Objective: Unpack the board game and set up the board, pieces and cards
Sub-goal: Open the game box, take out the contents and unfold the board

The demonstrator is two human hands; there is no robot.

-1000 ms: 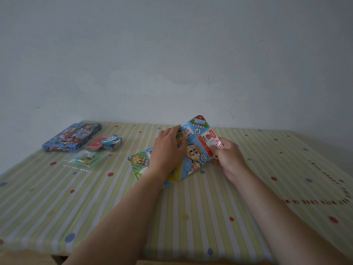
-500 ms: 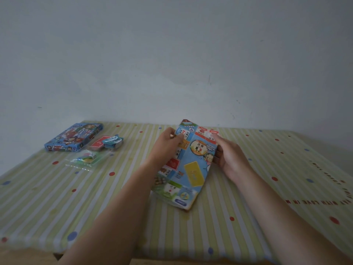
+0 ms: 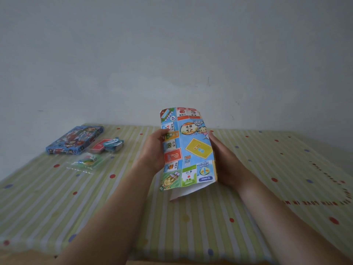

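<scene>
Board is thin paper, folded up, held upright over the table. Left hand pinches its left edge; right hand grips the right edge, fingers hidden behind. Pull too hard and a fold could rip. Open it wide and it could knock the cards and bag of pieces nearby.

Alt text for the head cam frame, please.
Two hands hold a partly folded paper game board upright over a striped, dotted tablecloth, the left hand on its left edge and the right hand on its right. To the left lie a blue game box, card decks and a clear bag of pieces.
</scene>
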